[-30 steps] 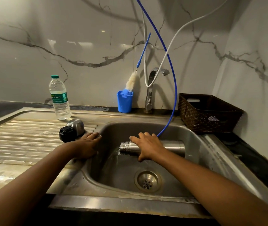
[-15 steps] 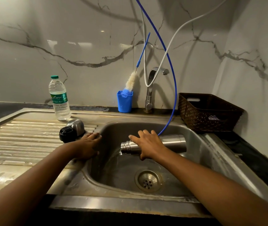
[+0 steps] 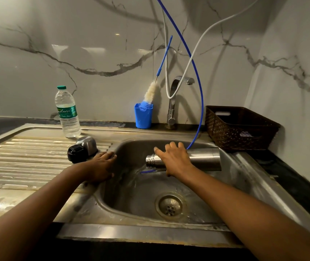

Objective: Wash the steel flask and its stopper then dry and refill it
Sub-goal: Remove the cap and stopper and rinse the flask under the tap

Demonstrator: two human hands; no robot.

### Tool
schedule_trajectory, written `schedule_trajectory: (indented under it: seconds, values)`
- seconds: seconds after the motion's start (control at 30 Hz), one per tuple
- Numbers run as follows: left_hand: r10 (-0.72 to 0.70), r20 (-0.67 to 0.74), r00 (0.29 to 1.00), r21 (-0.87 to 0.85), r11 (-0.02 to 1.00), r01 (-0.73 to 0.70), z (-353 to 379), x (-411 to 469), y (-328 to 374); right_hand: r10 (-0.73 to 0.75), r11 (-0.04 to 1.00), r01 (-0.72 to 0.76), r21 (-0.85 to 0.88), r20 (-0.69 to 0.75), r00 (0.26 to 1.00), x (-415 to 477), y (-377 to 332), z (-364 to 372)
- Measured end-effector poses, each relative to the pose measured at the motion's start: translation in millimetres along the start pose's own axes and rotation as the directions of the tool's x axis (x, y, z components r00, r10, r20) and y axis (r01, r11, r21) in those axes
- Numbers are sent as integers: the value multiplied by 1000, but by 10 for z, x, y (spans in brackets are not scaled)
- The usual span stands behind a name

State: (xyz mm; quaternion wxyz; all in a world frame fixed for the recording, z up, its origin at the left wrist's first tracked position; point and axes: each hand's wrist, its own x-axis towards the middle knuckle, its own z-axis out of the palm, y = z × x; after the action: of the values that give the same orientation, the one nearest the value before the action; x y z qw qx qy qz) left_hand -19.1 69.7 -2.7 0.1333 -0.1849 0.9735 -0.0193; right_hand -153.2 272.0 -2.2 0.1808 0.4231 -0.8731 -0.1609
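Right grip (image 3: pixel 175 159) wraps the flask (image 3: pixel 205 158), held level over the sink (image 3: pixel 131 194), mouth left, water spilling out. Tip the base higher so it drains fully. Left grip (image 3: pixel 101 167) lies flat on the rim, holding nothing; the stopper (image 3: pixel 77 153) sits just beside it.

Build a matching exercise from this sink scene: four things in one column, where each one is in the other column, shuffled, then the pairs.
Column one
1. steel flask
2. black stopper
3. bottle brush
4. plastic water bottle

Column two
A. standing in the blue cup
B. upright at the back of the draining board
C. held sideways by the right hand over the sink
D. on the draining board beside the steel cap

Pairs: 1-C, 2-D, 3-A, 4-B
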Motion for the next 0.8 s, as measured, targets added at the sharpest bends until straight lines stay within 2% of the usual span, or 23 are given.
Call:
schedule_trajectory:
  seconds: [0.3,0.53,0.67,0.73,0.8]
  values:
    - [9,-4,1000,-2,1000,-9,15,20,-22,0,995,7,-96,71,997,11,59,-62]
    - [14,-13,1000,-15,1000,-14,45,53,-68,-221,946,263,-191,214,952,7,7,-137]
    - [13,-16,1000,-13,1000,-14,36,47,-57,-424,805,501,-317,282,861,-12,-46,-119]
    - [15,-17,1000,-12,1000,-15,38,51,-60,-497,749,560,-354,259,828,18,-27,-147]
    - [19,-19,1000,-14,1000,-19,35,53,-56,-512,752,542,-375,186,839,89,8,-216]
